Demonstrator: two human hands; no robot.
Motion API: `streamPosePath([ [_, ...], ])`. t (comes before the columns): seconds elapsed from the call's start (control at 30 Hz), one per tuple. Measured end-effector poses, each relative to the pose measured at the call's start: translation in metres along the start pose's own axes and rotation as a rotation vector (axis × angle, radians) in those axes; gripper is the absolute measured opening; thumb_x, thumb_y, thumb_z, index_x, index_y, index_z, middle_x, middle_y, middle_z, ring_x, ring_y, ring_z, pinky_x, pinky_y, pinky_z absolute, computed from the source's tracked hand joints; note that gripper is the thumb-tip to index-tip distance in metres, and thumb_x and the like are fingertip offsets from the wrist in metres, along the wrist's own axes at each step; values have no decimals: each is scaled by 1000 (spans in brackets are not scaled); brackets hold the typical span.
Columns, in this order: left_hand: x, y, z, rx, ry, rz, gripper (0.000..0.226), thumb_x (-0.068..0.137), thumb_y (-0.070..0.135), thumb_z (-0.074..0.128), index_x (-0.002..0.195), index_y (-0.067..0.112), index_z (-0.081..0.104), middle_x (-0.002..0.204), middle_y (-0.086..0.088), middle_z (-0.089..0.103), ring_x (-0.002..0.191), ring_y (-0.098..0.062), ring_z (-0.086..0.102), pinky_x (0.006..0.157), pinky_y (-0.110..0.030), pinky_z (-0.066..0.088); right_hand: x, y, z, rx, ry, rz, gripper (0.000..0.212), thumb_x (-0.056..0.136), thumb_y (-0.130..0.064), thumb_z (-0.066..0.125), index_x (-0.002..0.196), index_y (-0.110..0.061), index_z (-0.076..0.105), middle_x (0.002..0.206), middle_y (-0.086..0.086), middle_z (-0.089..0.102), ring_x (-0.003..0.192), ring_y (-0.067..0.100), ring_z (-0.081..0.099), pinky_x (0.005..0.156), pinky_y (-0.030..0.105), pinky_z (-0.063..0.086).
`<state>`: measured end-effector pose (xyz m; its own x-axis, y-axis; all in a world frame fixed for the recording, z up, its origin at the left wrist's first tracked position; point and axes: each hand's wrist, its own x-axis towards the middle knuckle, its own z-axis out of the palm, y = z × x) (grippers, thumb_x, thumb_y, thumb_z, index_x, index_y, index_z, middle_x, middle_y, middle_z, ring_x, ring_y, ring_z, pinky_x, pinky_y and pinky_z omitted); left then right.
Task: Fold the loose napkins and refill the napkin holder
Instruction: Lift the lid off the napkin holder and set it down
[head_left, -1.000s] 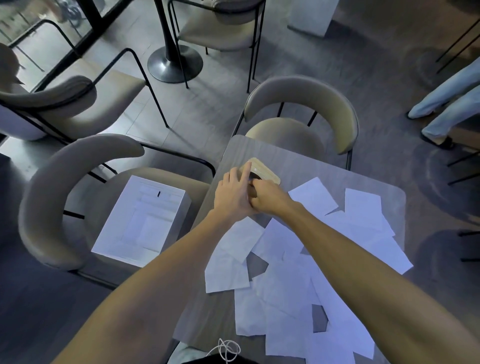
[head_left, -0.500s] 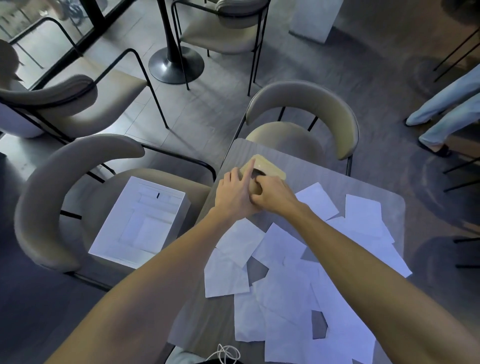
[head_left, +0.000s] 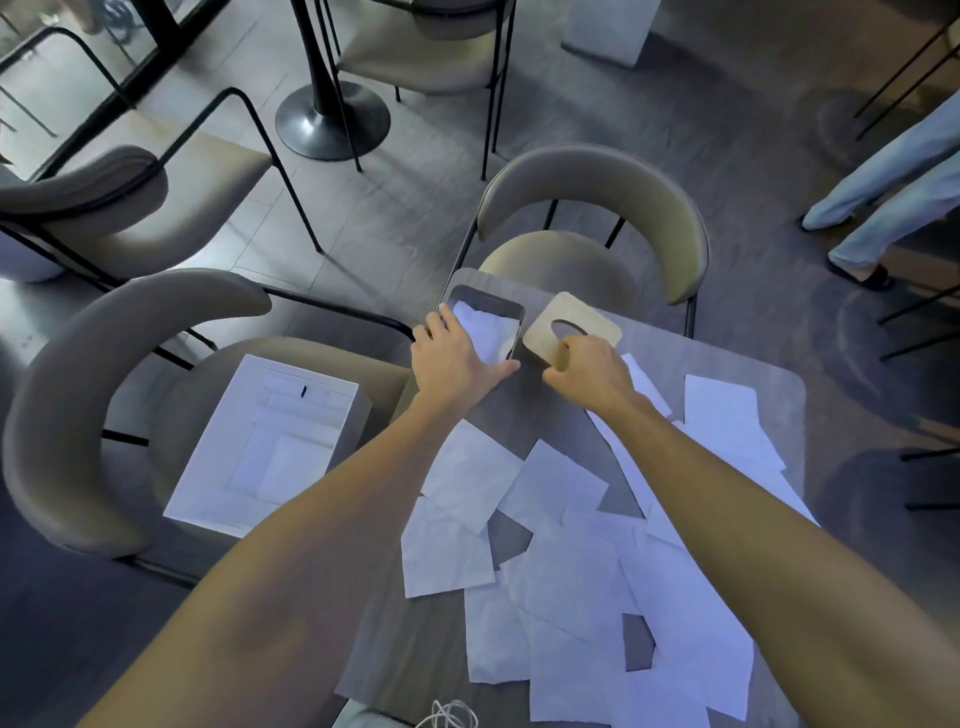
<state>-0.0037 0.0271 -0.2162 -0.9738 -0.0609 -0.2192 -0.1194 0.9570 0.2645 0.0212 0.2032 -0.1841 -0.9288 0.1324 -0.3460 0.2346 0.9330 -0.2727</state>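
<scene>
The dark napkin holder stands open at the table's far left corner, with white napkins inside it. My left hand grips its near left side. Its tan wooden lid, with an oval slot, is off and just to the right of the holder. My right hand pinches the lid's near edge. Several loose white napkins lie unfolded and overlapping across the grey table, under and between my forearms.
A white box rests on the chair seat left of the table. A curved-back chair stands beyond the far edge. A person's legs are at the right. A white cord lies at the near edge.
The lid was on the holder under both hands. My right hand has now taken it off and carried it to the right, uncovering the napkins inside; my left hand stays on the holder.
</scene>
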Motion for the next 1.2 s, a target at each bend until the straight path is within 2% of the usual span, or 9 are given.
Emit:
streamPosePath([
  [0.1, 2, 2, 1, -3, 16, -4, 134, 62, 88, 62, 155, 3, 19, 147, -13, 40, 130, -33, 43, 107, -41, 38, 10, 5, 10, -82, -38, -8, 25, 87, -21, 64, 111, -12, 62, 94, 8, 63, 82, 26, 58, 67, 34, 54],
  [0.27, 2, 1, 1, 22, 22, 2, 136, 60, 90, 61, 155, 2, 20, 144, -13, 42, 127, -32, 45, 105, -39, 38, 27, 10, 25, -255, -102, -84, 31, 88, -17, 61, 118, -13, 63, 109, 10, 63, 84, 28, 55, 63, 31, 41],
  [0.47, 3, 5, 0, 18, 18, -6, 139, 57, 92, 61, 154, 0, 22, 138, -12, 45, 119, -31, 47, 102, -37, 40, 33, 8, 44, -242, -85, -96, 46, 95, -9, 55, 140, -7, 48, 136, 16, 49, 116, 41, 53, 77, 37, 38],
  [0.63, 2, 7, -1, 25, 4, -7, 144, 54, 96, 56, 153, -3, 21, 139, -14, 44, 123, -32, 46, 104, -38, 39, 36, 11, 50, -139, -42, -111, 52, 99, -8, 44, 149, -23, 41, 139, 14, 49, 123, 37, 49, 90, 37, 44],
  [0.7, 1, 8, -4, 28, 0, 14, 144, 54, 96, 56, 153, -2, 22, 139, -14, 44, 124, -31, 45, 104, -37, 37, 30, 11, 47, -136, -27, -103, 52, 100, -9, 46, 150, -22, 40, 141, 14, 48, 124, 37, 49, 97, 38, 45],
  [0.8, -3, 5, -8, -42, -55, 37, 140, 57, 87, 67, 155, 1, 16, 146, -14, 37, 133, -32, 38, 109, -39, 35, 18, 8, 45, -173, -8, -122, 58, 95, -4, 56, 149, -16, 38, 141, 15, 47, 125, 35, 49, 95, 40, 48],
  [0.97, -20, -6, -14, -124, -57, 79, 116, 74, 57, 79, 158, 13, 12, 143, -12, 36, 128, -32, 39, 97, -39, 44, -3, 11, 38, -158, -13, -125, 46, 98, -13, 49, 144, -14, 43, 141, 13, 46, 117, 36, 53, 83, 40, 47],
  [1.13, -52, -8, -19, -96, 98, 258, 72, 88, 37, 66, 149, 16, 35, 137, -15, 45, 121, -36, 43, 96, -40, 43, -32, 12, 29, -122, 14, -155, 25, 97, -13, 48, 121, -10, 55, 127, 12, 54, 102, 32, 56, 70, 34, 40],
  [1.2, -68, -4, -21, -145, 61, 335, 56, 91, 32, 61, 142, 14, 47, 132, -14, 51, 120, -35, 45, 97, -41, 44, -44, 12, 28, -102, 22, -151, 17, 93, -10, 49, 108, -12, 57, 116, 9, 58, 89, 30, 56, 64, 34, 41],
])
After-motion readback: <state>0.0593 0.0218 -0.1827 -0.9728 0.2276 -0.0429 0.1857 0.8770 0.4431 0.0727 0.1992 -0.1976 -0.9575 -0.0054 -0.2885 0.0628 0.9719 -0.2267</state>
